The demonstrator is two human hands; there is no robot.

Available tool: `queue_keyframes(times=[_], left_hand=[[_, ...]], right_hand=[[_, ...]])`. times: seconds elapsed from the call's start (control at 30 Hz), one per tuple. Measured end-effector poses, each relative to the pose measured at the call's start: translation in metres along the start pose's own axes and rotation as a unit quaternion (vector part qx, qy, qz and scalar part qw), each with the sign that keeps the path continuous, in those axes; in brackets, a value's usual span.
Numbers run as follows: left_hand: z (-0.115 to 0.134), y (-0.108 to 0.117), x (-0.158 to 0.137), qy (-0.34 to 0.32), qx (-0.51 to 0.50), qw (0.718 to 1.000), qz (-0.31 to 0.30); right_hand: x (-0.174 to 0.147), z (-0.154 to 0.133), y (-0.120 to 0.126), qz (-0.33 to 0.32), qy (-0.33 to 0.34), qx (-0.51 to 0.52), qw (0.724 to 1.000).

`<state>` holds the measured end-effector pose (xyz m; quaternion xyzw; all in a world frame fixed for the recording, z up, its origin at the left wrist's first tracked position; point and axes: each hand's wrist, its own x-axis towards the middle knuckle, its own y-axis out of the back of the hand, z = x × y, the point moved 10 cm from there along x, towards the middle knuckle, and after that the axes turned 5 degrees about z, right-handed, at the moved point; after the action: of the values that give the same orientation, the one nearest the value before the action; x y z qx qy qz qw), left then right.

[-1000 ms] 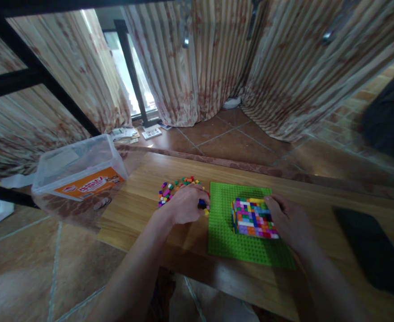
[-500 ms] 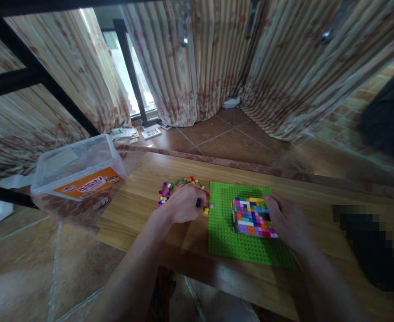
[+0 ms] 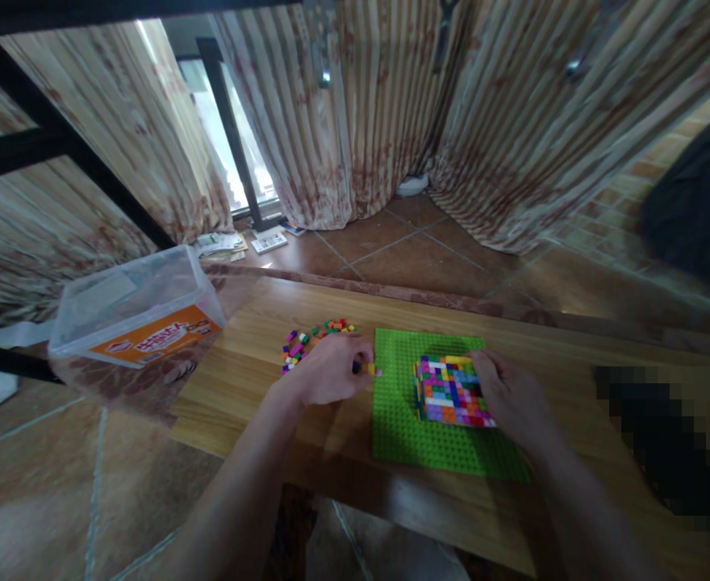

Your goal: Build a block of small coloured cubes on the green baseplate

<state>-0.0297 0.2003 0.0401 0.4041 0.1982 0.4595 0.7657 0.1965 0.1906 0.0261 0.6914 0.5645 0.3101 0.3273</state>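
My left hand (image 3: 334, 369) is closed in a pinch beside the left edge of the green studded baseplate (image 3: 394, 420). A small yellow toy brick (image 3: 371, 369) shows at its fingertips, and a dark blue brick (image 3: 357, 367) shows within the curl of the fingers. A tiny pink brick (image 3: 379, 373) lies close to the fingertips. On the right, my right hand (image 3: 509, 395) grips the right side of a multicoloured block of toy bricks (image 3: 448, 391), which sits over the baseplate, its top patterned in many colours. My right fingers are partly hidden behind it.
Loose bricks (image 3: 298, 347) are scattered behind my left hand on the wooden table (image 3: 252, 355). A clear plastic box (image 3: 137, 315) with an orange label stands at the left. Papers (image 3: 219, 244) lie on the floor by the curtains (image 3: 391, 121). A pixelated dark patch covers the far right.
My left fingers have closed around the yellow brick, which has moved slightly up beside the pink one. My right hand keeps its grip on the brick block. The view has shifted a little.
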Motion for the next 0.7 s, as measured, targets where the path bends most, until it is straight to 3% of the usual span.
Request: queue_keyframes(times=[0.1,0.37,0.7], left_hand=[[0.007,0.001,0.002,0.022,-0.097,0.995,0.021],[0.054,-0.009,0.018,-0.053,-0.231,0.967,0.095],[0.061,-0.019,0.029,-0.062,-0.17,0.976,0.121]], right_hand=[[0.0,-0.001,-0.002,-0.004,-0.003,0.012,1.0],[0.0,-0.003,-0.005,-0.014,-0.027,0.038,0.999],[0.0,-0.008,-0.006,-0.007,-0.004,0.037,0.999]])
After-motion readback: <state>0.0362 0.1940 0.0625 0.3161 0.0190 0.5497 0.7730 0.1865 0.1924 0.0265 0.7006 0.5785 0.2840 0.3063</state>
